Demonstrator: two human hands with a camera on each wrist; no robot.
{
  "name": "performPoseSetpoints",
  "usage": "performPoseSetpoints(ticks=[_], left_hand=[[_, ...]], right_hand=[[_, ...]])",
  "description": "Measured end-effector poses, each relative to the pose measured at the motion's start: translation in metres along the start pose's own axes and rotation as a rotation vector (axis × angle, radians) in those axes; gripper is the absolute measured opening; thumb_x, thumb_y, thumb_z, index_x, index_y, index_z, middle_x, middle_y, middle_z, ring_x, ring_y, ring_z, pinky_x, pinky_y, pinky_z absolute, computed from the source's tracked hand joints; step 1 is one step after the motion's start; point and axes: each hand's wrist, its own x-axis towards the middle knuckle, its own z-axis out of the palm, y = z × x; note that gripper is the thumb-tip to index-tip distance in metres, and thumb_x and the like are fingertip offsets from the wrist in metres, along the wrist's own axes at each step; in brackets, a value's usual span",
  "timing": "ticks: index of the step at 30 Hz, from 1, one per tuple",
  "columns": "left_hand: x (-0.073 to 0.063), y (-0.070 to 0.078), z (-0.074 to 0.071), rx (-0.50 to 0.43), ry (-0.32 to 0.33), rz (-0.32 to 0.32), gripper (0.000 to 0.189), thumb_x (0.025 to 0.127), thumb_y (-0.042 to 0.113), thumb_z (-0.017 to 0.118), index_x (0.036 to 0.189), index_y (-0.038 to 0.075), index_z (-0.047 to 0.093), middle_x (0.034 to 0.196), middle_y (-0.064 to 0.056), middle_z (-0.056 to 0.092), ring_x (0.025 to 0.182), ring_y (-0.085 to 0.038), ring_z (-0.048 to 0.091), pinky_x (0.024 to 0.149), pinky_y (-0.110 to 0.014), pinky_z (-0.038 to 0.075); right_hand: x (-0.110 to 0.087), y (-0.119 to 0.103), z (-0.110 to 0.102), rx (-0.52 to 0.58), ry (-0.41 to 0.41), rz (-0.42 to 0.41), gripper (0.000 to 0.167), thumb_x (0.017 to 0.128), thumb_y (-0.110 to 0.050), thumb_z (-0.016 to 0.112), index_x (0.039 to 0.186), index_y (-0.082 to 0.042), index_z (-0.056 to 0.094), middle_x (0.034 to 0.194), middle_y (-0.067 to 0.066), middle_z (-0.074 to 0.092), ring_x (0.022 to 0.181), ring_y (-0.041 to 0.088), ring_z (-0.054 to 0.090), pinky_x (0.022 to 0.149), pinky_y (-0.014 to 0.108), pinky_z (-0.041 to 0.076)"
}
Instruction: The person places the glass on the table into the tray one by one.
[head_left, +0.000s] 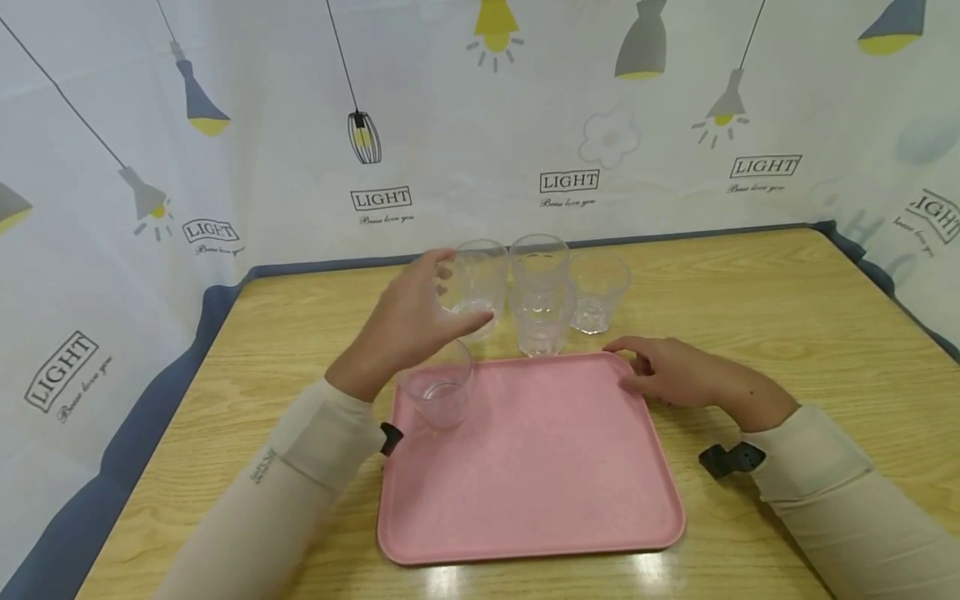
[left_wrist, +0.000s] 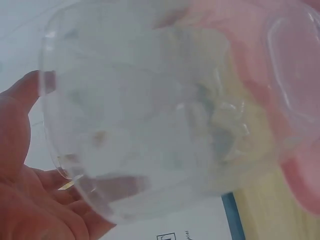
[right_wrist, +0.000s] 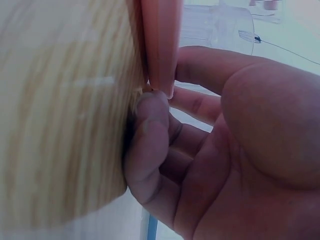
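Observation:
My left hand (head_left: 416, 312) reaches over the far left of a pink tray (head_left: 540, 467), thumb and fingers spread beside a clear cup (head_left: 487, 267). Below that wrist another clear cup (head_left: 438, 392) stands upright at the tray's far left corner. Close to the left wrist camera, a clear cup (left_wrist: 135, 115) fills much of the view and partly covers the left hand (left_wrist: 35, 200). At the far right corner of the tray, my right hand (head_left: 675, 375) pinches the edge. In the right wrist view its thumb (right_wrist: 215, 65) lies over the tray edge (right_wrist: 162, 45), with curled fingers (right_wrist: 150, 140) underneath.
Behind the tray, a front clear cup (head_left: 542, 325) overlaps another clear cup (head_left: 538, 250) at its back. Right of them stands one more clear cup (head_left: 600, 287). A wooden table (head_left: 787, 333) carries everything, and a lamp-printed cloth (head_left: 465, 167) hangs along its back and sides.

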Motion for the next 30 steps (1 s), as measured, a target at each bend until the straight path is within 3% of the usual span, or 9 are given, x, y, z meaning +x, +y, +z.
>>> performPoseSetpoints(ticks=[12, 24, 30], left_hand=[[-0.011, 0.01, -0.006, -0.059, 0.012, 0.046, 0.096, 0.076, 0.048, 0.084, 0.152, 0.017, 0.035, 0.14, -0.004, 0.056, 0.124, -0.021, 0.058, 0.097, -0.044, 0.052], [-0.028, 0.017, -0.013, -0.066, 0.022, 0.077, 0.095, 0.075, 0.049, 0.084, 0.152, 0.02, 0.036, 0.138, -0.002, 0.056, 0.119, -0.018, 0.06, 0.085, -0.04, 0.056], [-0.038, 0.022, -0.013, -0.06, 0.034, 0.109, 0.096, 0.073, 0.05, 0.086, 0.151, 0.022, 0.037, 0.136, 0.0, 0.057, 0.12, -0.018, 0.06, 0.085, -0.039, 0.056]], right_hand=[[-0.001, -0.002, 0.001, 0.005, 0.001, -0.006, 0.051, 0.099, -0.019, 0.063, 0.145, -0.004, 0.045, 0.074, 0.001, 0.053, 0.061, 0.014, 0.049, 0.058, 0.028, 0.043], [0.0, 0.0, 0.0, -0.005, -0.011, 0.013, 0.053, 0.099, -0.021, 0.063, 0.146, -0.006, 0.044, 0.074, 0.001, 0.053, 0.061, 0.015, 0.049, 0.059, 0.029, 0.043], [0.0, 0.001, 0.001, -0.01, -0.001, 0.013, 0.053, 0.099, -0.021, 0.063, 0.146, -0.007, 0.044, 0.074, 0.001, 0.053, 0.063, 0.015, 0.05, 0.059, 0.029, 0.043]])
